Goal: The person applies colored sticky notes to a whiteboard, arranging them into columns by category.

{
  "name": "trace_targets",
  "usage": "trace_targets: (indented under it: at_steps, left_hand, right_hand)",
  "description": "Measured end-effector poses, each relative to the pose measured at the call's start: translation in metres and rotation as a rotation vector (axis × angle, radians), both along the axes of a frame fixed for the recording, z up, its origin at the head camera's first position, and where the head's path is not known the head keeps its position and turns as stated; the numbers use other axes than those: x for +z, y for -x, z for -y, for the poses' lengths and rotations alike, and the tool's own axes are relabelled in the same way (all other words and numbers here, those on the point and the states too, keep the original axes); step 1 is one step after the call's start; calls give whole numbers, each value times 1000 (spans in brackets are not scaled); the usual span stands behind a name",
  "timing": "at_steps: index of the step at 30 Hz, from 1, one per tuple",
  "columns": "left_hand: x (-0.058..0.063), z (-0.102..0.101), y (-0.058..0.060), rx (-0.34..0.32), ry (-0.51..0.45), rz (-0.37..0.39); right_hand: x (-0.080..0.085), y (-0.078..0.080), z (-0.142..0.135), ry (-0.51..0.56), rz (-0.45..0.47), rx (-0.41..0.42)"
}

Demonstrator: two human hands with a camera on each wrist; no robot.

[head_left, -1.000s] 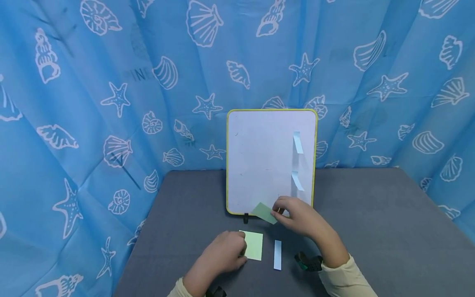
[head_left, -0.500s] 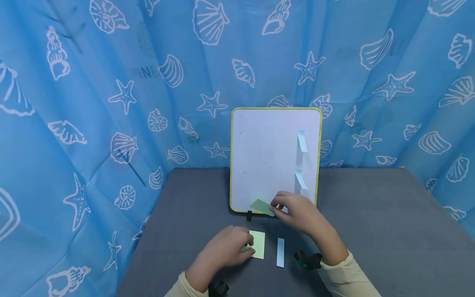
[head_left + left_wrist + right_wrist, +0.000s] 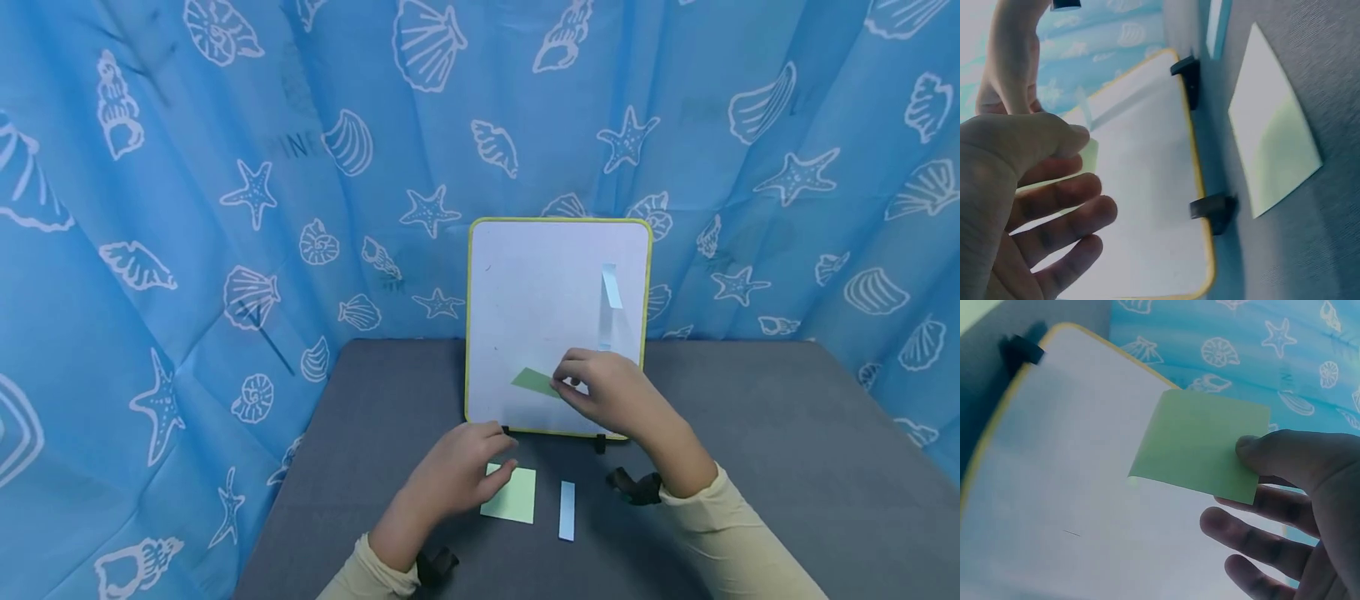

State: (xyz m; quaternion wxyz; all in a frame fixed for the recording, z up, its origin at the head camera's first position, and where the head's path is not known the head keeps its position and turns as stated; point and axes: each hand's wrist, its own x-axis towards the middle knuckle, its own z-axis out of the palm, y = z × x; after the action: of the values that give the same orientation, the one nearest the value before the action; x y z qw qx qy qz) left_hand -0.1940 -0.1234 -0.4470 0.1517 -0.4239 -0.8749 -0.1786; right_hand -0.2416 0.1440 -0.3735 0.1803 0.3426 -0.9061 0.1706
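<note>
My right hand [image 3: 611,390] pinches a green sticky note [image 3: 1200,444] between thumb and fingers, in front of the lower part of the whiteboard [image 3: 540,292]. Whether the note touches the board cannot be told. My left hand [image 3: 461,468] hovers over a pale green sticky note pad [image 3: 516,502] on the table, its fingers loosely bent and nothing between them. In the left wrist view the pad [image 3: 1272,128] lies apart from those fingers. A light blue paper strip [image 3: 611,287] hangs at the board's upper right; a lower one is mostly hidden behind my right hand.
A narrow light blue strip [image 3: 567,511] lies on the grey table [image 3: 750,467], right of the pad. Black stand feet [image 3: 1213,209] hold up the yellow-edged board. A blue shell-patterned curtain [image 3: 375,167] hangs behind.
My right hand has lifted the green note from the board's bottom edge to higher in front of it. The left hand has risen off the pad, its fingers spreading.
</note>
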Motion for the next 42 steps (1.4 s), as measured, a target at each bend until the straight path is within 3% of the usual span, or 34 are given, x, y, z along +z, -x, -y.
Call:
trace_targets:
  at_steps: [16,25,34,42]
  left_hand:
    - [37,3,20,25,-140,-118]
    - [68,-4,27,109,-218,-164]
    - [96,-12,40,90,-269,-192]
    - [109,-14,57,92,-305,-199]
  right_hand:
    - [46,29,-9,18,-167,22]
    - [60,51,-7,6,-372,46]
    - [77,69,4,-1,-502,32]
    - [81,81,17,-57,-581,16]
